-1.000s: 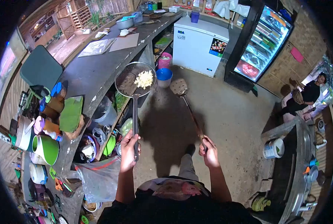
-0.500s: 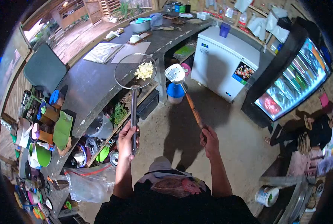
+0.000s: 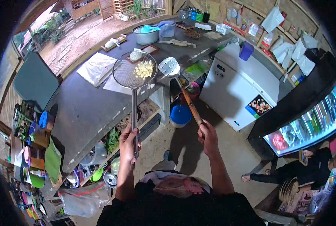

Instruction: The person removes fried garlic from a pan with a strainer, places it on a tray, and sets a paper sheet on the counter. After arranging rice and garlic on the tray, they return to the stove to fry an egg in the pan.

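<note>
My left hand is closed around the handle of a round wire-mesh skimmer, held out in front of me. Small pale-yellow chopped pieces lie in its mesh, toward the right side. In my right hand is the wooden handle of a perforated metal spatula. Its holed blade points up and left, close to the right of the skimmer's rim. Both tools are raised over the counter edge and the floor.
A long dark counter runs along the left, with a paper-covered stack, and a metal pot farther back. Ahead right stand a white chest freezer and a lit display fridge. A blue-lidded bucket is under the counter; a person sits at right.
I have stepped forward and the view has turned left, so the freezer and fridge appear farther right. The spatula blade has come nearer the skimmer. Both grips stay the same.
</note>
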{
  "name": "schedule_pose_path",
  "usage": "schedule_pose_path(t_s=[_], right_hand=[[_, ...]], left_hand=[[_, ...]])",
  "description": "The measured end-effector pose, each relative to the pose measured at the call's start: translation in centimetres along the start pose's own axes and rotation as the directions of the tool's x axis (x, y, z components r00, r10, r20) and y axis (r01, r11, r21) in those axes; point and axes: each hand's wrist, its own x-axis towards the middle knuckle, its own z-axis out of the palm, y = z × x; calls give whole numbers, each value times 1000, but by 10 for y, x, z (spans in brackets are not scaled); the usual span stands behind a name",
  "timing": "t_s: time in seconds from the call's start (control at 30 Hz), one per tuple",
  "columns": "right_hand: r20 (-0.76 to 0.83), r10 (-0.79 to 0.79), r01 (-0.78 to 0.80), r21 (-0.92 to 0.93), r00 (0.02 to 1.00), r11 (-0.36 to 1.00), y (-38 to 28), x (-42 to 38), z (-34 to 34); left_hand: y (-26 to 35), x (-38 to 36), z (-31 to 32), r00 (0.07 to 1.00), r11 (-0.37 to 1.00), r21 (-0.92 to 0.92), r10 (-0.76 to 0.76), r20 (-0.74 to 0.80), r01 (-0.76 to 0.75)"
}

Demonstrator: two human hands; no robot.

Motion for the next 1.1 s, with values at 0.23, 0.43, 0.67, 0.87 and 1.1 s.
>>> schedule_pose_path(t_s=[0.23, 0.43, 0.67, 0.87, 1.1], right_hand=[[-12, 40, -40, -21, 999, 999, -24, 112, 15], [-1, 39, -38, -165, 999, 986, -42, 196, 19], [206, -3, 11, -41, 978, 999, -38, 311, 2], [333, 121, -102, -74, 935, 992, -61, 418, -21], [556, 164, -45, -221, 815, 974, -96, 525, -45]], left_hand=[[13, 100, 33, 1000, 1000, -8, 6, -12, -6], [16, 154, 66, 998, 1000, 11, -17, -63, 18], [-1, 207, 121, 990, 999, 10, 44, -132, -43], [-27, 245, 188, 947, 996, -56, 54, -316, -75], [-38, 271, 277, 838, 990, -50, 86, -539, -134]])
